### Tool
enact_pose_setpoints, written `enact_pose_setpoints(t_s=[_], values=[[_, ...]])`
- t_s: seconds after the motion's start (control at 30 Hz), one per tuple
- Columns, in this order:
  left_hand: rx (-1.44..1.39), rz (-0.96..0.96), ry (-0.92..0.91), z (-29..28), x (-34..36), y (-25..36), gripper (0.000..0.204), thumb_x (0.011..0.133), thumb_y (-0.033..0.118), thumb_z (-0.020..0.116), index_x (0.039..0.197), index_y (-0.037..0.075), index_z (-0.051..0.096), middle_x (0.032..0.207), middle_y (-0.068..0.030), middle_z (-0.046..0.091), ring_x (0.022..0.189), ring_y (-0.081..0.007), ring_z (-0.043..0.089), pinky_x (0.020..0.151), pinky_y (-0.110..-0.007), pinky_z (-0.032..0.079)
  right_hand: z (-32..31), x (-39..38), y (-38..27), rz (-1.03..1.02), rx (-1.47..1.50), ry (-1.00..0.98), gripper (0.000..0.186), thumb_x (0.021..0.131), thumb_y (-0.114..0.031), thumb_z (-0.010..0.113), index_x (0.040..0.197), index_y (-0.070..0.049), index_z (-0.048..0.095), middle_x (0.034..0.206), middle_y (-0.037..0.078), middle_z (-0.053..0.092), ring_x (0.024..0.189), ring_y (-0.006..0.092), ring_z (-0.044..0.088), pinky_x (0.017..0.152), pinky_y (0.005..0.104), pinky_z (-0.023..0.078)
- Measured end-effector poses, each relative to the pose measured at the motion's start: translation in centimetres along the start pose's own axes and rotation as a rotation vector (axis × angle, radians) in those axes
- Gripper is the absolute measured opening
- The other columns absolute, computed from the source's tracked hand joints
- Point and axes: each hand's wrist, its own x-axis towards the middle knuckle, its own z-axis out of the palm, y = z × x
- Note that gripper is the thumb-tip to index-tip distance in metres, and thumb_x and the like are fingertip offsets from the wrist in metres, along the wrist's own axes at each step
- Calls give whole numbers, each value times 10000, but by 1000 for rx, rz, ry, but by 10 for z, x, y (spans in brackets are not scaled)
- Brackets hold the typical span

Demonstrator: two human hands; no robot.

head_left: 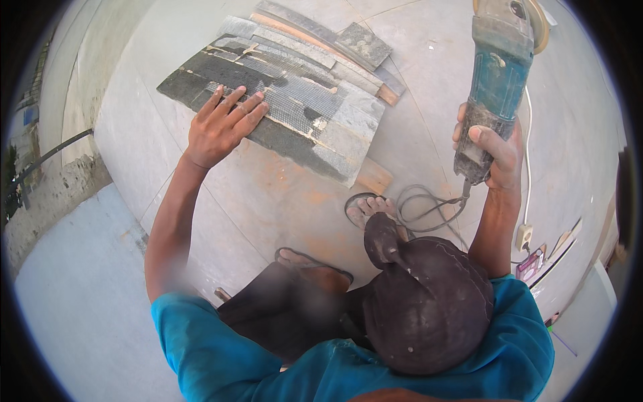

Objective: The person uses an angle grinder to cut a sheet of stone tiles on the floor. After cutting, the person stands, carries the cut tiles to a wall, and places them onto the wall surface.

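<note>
Right hand (501,153) has its fingers and thumb wrapped tight around the back of a teal-and-black angle grinder (499,84), held up on the right, well apart from the work. Left hand (224,128) isn't gripping anything: palm down, fingers a bit spread, flat on the near edge of a mesh-backed stone panel (301,100). That panel lies slantwise on the dusty tiled floor (244,194), in front of the feet.

Clutter-wise, grey stone strips (298,41) are piled along the panel's far side, with a small stone offcut (364,44) on top. A wood piece (374,175) pokes out from under the near right corner. The grinder's dark cable (429,201) is looped on the floor right beside the sandalled right foot (372,208), so it's kinda in the way. Over to the right there's a white cord (528,154) running to a white socket block (524,236), plus a pinkish box (531,266).

Top edge cuts off the grinder head and part of its disc (540,27); can't tell if it's spinning. The dark-trousered right knee (429,308) hides where the cable goes, and hazy smudges blur the left forearm and lap.
</note>
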Motion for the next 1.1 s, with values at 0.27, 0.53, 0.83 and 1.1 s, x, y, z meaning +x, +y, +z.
enact_pose_setpoints(t_s=[0.27,0.53,0.83,1.1], values=[[-42,-157,-7,32,-50,32,393,929,181,626,1318,224,664,1398,27,661,1338,-223,587,1181,-499,433,13,-8,5,-17,-12,-11,476,728,-171,767,1137,23,623,947,119,685,761,200,699,648,328,566],[11,-320,-80,79,-79,34,551,945,160,558,1492,201,516,1523,26,525,1387,-213,509,1234,-483,364,19,-10,17,0,16,-26,481,738,-178,758,1145,33,611,961,137,680,750,210,700,636,331,574],[-28,-388,-49,108,-95,42,637,927,130,577,1538,265,460,1538,19,485,1406,-216,480,1256,-479,347,24,-9,36,-10,47,-73,480,766,-178,758,1160,48,600,974,151,680,740,226,704,623,351,583],[162,-419,-143,113,-96,49,658,964,211,570,1572,388,392,1567,91,457,1409,-153,476,1269,-427,313,25,-3,54,2,68,-132,839,777,-210,765,1472,49,371,980,181,640,751,242,720,637,355,650]])
